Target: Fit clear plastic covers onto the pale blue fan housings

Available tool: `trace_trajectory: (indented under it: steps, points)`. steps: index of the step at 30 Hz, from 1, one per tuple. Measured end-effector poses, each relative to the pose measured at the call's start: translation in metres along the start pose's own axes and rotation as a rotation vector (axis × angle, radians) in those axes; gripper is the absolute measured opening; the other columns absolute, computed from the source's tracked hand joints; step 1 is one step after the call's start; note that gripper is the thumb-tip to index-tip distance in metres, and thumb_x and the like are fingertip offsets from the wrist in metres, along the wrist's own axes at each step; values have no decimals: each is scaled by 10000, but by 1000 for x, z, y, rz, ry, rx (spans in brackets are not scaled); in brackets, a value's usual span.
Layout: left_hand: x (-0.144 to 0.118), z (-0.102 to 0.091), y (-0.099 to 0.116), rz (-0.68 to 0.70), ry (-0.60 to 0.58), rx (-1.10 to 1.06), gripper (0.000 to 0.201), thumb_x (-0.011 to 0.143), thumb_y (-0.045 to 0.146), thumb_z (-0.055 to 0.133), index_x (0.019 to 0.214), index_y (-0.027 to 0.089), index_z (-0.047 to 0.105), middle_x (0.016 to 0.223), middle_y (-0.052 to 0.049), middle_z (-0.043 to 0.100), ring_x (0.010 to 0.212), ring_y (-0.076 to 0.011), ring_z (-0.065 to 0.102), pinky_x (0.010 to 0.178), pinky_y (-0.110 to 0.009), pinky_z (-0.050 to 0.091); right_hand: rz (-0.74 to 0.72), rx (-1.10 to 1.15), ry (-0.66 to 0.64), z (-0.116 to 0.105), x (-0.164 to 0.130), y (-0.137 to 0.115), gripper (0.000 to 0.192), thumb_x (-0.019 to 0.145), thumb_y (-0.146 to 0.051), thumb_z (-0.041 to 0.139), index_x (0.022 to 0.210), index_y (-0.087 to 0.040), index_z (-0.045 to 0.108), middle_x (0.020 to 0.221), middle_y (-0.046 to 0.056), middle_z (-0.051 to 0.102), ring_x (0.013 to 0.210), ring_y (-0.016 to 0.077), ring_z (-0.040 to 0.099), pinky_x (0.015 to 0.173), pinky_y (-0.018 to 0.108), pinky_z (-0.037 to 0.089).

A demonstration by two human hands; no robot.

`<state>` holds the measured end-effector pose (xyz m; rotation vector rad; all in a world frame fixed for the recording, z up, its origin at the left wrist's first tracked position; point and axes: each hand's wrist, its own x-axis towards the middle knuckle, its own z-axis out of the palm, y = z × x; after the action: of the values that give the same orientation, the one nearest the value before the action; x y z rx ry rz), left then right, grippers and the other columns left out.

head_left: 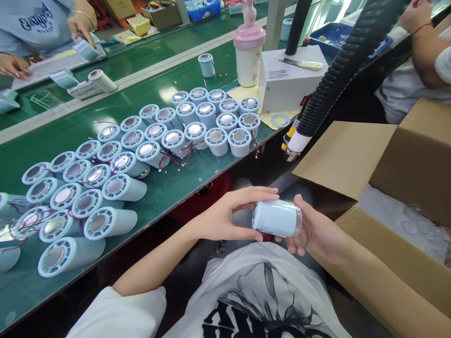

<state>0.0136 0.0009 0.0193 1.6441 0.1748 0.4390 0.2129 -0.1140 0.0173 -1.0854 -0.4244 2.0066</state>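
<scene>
Above my lap, a light blue cylinder in a clear plastic cover [280, 218] lies sideways between both hands. My left hand [234, 213] grips its left end, thumb below and fingers above. The clear end at the right is held by my right hand [313, 230], whose fingers curl beneath it. To the left, many similar blue cylinders [120, 187] stand in rows on the green bench [169, 188]. Silvery discs show in their ringed tops, and thin red and black wires trail from several.
A cardboard box [394, 244] with clear plastic pieces stands open at my right. A black corrugated hose [347, 70] with a metal tip hangs over the bench edge. Behind are a white machine box [292, 77] and a pink-lidded cup [248, 54]. Co-workers sit across and at the right.
</scene>
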Motion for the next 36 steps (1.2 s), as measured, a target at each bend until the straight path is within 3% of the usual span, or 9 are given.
trace_trajectory:
  steps: [5, 11, 13, 15, 17, 19, 26, 31, 36]
  points:
    - [1, 1, 1, 24, 1, 69, 720, 671, 128, 832, 1323, 314, 590, 1466, -99, 494, 1321, -299, 499, 1113, -441, 409, 112, 66, -36, -3, 0, 4, 705, 960, -683, 274, 733, -140, 663, 618, 83, 700, 420, 97, 638, 366, 108, 475]
    - [-2, 8, 8, -80, 72, 75, 668, 698, 197, 821, 1318, 285, 587, 1333, -106, 574, 1237, -278, 550, 983, -371, 524, 98, -83, -44, -6, 0, 11, 682, 878, -769, 349, 755, -155, 620, 543, 56, 640, 398, 132, 620, 328, 151, 459]
    - [-4, 11, 10, -157, 122, 46, 662, 720, 232, 806, 1336, 261, 565, 1291, -110, 590, 1165, -263, 595, 934, -350, 550, -102, -283, 96, -10, 0, 15, 496, 918, -648, 447, 918, -179, 607, 691, 62, 698, 512, 180, 682, 407, 231, 547]
    - [-5, 13, 12, -227, 155, -2, 669, 737, 261, 794, 1356, 239, 540, 1246, -112, 611, 1104, -253, 625, 904, -343, 563, -489, -551, 240, -15, 0, 18, 270, 935, -412, 572, 1136, -232, 563, 1095, 97, 705, 858, 227, 731, 692, 344, 633]
    - [-5, 13, 13, -285, 153, -43, 670, 753, 283, 781, 1368, 231, 521, 1202, -108, 633, 1046, -243, 646, 851, -326, 577, -898, -822, 253, -19, -1, 20, 463, 890, -159, 632, 1290, -347, 495, 1486, 39, 461, 1252, 255, 564, 1012, 456, 518]
    - [-5, 12, 13, -315, 127, -75, 666, 769, 299, 768, 1380, 240, 509, 1188, -103, 642, 967, -222, 669, 779, -300, 587, -1097, -1007, 143, -22, -2, 21, 632, 851, -32, 630, 1322, -430, 493, 1562, -38, 349, 1390, 262, 410, 1126, 505, 395]
    - [-4, 9, 12, -204, 64, -128, 716, 713, 156, 806, 1370, 281, 549, 1391, -96, 561, 1238, -276, 574, 1025, -389, 510, -615, -498, 9, -22, -9, 21, 530, 871, -300, 713, 1360, -378, 525, 1239, 41, 645, 1090, 253, 652, 893, 397, 592]
    - [-6, 12, 3, -337, 37, -289, 757, 751, 145, 772, 1434, 272, 472, 1292, -94, 641, 1132, -251, 648, 974, -371, 532, -637, -646, 99, -29, -7, 20, 517, 779, -190, 783, 1244, -377, 658, 1243, 15, 659, 961, 235, 694, 837, 367, 611]
    - [-11, 14, 0, -501, 102, -377, 684, 765, 227, 768, 1394, 318, 516, 1163, -32, 708, 974, -195, 682, 815, -265, 543, -500, -551, 14, -14, -1, 21, 507, 868, -301, 685, 1360, -324, 569, 1190, 15, 700, 765, 190, 730, 782, 346, 607]
